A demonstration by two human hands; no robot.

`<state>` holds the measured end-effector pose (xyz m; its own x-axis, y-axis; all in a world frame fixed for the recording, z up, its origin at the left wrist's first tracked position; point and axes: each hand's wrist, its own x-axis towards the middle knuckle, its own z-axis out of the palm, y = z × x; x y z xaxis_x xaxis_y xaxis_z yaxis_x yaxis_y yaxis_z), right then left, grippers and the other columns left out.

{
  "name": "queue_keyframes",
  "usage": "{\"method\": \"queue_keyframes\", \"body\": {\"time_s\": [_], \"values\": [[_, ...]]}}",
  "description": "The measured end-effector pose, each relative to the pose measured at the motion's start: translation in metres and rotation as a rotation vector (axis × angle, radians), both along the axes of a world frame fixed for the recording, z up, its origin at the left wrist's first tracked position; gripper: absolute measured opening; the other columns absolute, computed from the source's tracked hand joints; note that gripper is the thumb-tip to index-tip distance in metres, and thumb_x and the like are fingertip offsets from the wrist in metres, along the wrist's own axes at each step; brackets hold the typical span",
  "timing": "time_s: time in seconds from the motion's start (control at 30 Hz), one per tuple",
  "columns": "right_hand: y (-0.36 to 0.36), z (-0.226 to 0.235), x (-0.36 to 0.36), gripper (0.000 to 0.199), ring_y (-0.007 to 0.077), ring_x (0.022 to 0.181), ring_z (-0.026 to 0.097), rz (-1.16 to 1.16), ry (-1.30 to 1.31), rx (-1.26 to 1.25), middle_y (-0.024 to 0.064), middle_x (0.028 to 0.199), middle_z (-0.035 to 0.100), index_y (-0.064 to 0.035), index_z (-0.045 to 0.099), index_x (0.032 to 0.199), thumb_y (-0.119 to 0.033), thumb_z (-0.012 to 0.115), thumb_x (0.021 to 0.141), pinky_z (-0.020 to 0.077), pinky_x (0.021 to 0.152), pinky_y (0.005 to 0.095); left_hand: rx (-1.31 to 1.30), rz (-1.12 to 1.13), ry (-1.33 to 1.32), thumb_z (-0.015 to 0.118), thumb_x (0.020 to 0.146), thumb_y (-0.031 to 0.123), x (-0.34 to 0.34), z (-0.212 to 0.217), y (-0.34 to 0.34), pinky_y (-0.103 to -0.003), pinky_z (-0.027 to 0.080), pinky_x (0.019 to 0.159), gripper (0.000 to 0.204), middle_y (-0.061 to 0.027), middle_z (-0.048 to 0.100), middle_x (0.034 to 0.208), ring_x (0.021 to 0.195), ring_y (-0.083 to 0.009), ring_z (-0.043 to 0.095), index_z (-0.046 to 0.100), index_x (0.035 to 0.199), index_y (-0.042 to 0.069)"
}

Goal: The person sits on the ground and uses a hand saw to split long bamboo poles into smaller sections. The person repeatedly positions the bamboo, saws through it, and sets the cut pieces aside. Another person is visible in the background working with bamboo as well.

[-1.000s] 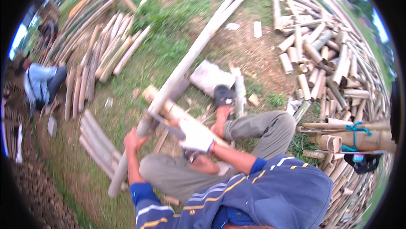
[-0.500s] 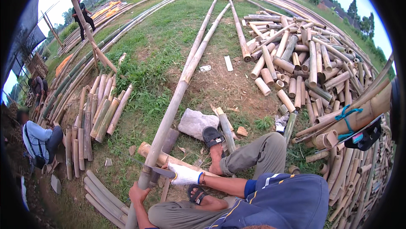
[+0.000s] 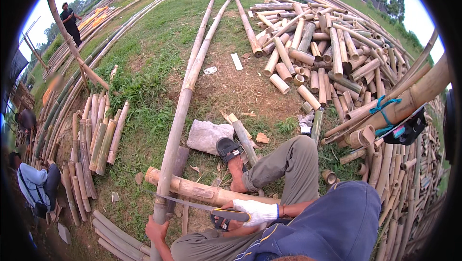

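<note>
A long bamboo pole (image 3: 179,126) runs from beside my legs far out over the grass. My bare left hand (image 3: 157,228) is wrapped round its near end. In my right hand (image 3: 256,212), in a white knit glove, is the handle of a hand saw (image 3: 185,202) with a black and yellow grip. Its blade reaches left and lies across the pole just beyond my left hand; how deep it sits in the bamboo I cannot tell. A thicker bamboo log (image 3: 202,189) lies crosswise underneath and props the pole up. My sandalled foot (image 3: 236,172) rests beyond this log.
A grey stone block (image 3: 209,137) lies beside the pole. Cut bamboo pieces form a big pile (image 3: 317,54) at the far right. More short lengths (image 3: 103,140) stand at left, near a crouching person (image 3: 36,189). A tied bamboo beam (image 3: 409,99) slants at right.
My right hand has drawn the saw handle to the right, so more of the blade shows. My left hand stays on the pole. The whole view has shifted slightly.
</note>
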<state>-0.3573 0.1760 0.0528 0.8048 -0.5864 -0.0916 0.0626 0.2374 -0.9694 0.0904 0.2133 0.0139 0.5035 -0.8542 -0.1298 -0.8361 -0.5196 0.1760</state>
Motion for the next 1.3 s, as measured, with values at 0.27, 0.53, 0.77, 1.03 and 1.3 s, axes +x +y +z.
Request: {"method": "queue_keyframes", "body": {"time_s": [0.27,0.53,0.77,1.03,1.3], "values": [[-0.090,0.007,0.182,0.066,0.0350,0.107,0.071,-0.134,0.184,-0.486,0.0173,0.123,0.069,-0.0133,0.051,0.150,-0.020,0.073,0.088,0.0559,0.092,0.0467,-0.078,-0.039,-0.037,0.094,0.063,0.040,0.008,-0.004,-0.005,-0.058,0.060,0.083,0.066,-0.0263,0.078,0.094,0.091,-0.0490,0.076,0.069,0.113,0.004],[0.019,0.048,-0.054,0.084,0.0247,0.135,0.061,0.010,0.284,-0.361,0.0121,0.147,0.061,-0.0047,0.045,0.160,-0.026,0.082,0.088,0.0503,0.109,0.0383,-0.030,0.002,0.078,0.092,0.066,0.040,0.003,-0.005,0.004,-0.056,0.061,0.087,0.065,-0.0245,0.080,0.100,0.096,-0.0463,0.077,0.070,0.116,0.006],[-0.046,0.019,0.056,0.071,0.0173,0.106,0.071,0.020,0.272,-0.304,0.0118,0.125,0.066,-0.0084,0.050,0.154,-0.018,0.081,0.091,0.0585,0.092,0.0306,0.096,0.057,0.031,0.092,0.069,0.054,0.011,0.013,0.003,-0.052,0.061,0.096,0.081,-0.0228,0.081,0.112,0.108,-0.0414,0.078,0.070,0.133,0.011],[-0.062,-0.009,0.123,0.066,0.0344,0.107,0.071,-0.136,0.171,-0.599,0.0185,0.119,0.067,-0.0136,0.052,0.150,-0.022,0.078,0.090,0.0563,0.093,0.0441,0.138,0.025,0.030,0.090,0.071,0.060,0.014,0.017,0.003,-0.052,0.061,0.098,0.085,-0.0214,0.081,0.116,0.109,-0.0403,0.078,0.069,0.138,0.012],[-0.069,-0.033,0.117,0.074,0.0334,0.117,0.067,-0.105,0.183,-0.566,0.0186,0.127,0.064,-0.0116,0.051,0.153,-0.020,0.082,0.087,0.0542,0.099,0.0418,0.131,0.004,0.046,0.089,0.072,0.061,0.006,0.016,0.000,-0.052,0.061,0.096,0.082,-0.0229,0.080,0.116,0.108,-0.0412,0.078,0.069,0.135,0.012]]}}
